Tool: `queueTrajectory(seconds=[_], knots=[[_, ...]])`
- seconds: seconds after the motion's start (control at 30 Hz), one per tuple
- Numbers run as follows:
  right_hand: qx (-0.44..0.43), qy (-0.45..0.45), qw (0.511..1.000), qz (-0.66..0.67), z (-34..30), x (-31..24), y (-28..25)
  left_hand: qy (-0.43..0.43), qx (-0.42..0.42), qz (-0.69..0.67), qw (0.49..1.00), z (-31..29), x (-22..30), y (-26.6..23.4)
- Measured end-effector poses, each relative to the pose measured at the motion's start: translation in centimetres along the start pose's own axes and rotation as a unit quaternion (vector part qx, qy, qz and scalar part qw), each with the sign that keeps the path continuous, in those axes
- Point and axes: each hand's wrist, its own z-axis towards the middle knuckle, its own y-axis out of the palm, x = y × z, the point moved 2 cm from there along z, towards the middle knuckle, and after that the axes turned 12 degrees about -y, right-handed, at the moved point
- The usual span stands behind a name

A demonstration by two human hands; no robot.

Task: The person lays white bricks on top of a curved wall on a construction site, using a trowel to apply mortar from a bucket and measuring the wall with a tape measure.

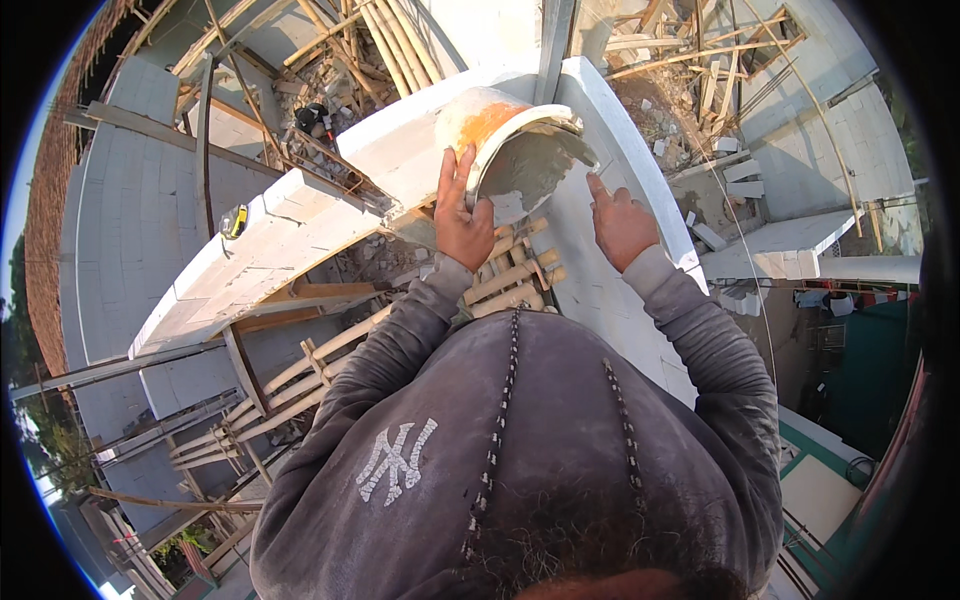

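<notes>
- One bucket (485, 122) lies tilted on the block wall (635, 150), grey mortar (535, 170) inside.
- One metal post (555, 50) blocks the space behind it.
- One tape measure (234, 221) rests leftward.
- Left hand (464, 228): two fingers extended against bucket; grip indeterminate.
- Right hand (624, 228): index finger extended beside mouth, others curled; grip indeterminate.

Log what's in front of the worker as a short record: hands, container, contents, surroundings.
Left hand: against the bucket, two fingers extended along its outside; grip unclear
Right hand: beside the bucket's mouth, index finger extended; any held tool unclear
Container: bucket, tipped, orange patch outside
Contents: wet-looking grey mix
Left: yellow-and-black tape measure on a pale block wall
Below: bamboo poles
</notes>
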Motion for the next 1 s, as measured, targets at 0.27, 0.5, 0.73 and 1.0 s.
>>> queueTrajectory(seconds=[0.27,0.5,0.73,1.0], knots=[[0.066,-0.079,0.963,0.25,-0.1,-4.6,5.2,0.005,0.032,-0.035,0.999,0.1,-1.7,-3.2],[-0.203,0.152,0.664,0.703,1.2,-7.4,-1.6,-0.099,-0.041,-0.158,0.982,-0.5,-4.3,-4.5],[0.094,-0.046,0.975,0.197,3.5,-6.9,-5.1,-0.195,-0.076,-0.357,0.91,-0.2,-2.6,-4.2],[0.069,-0.124,0.96,0.24,4.0,-9.0,-2.7,-0.176,-0.045,-0.365,0.913,0.4,-1.8,-4.3]])
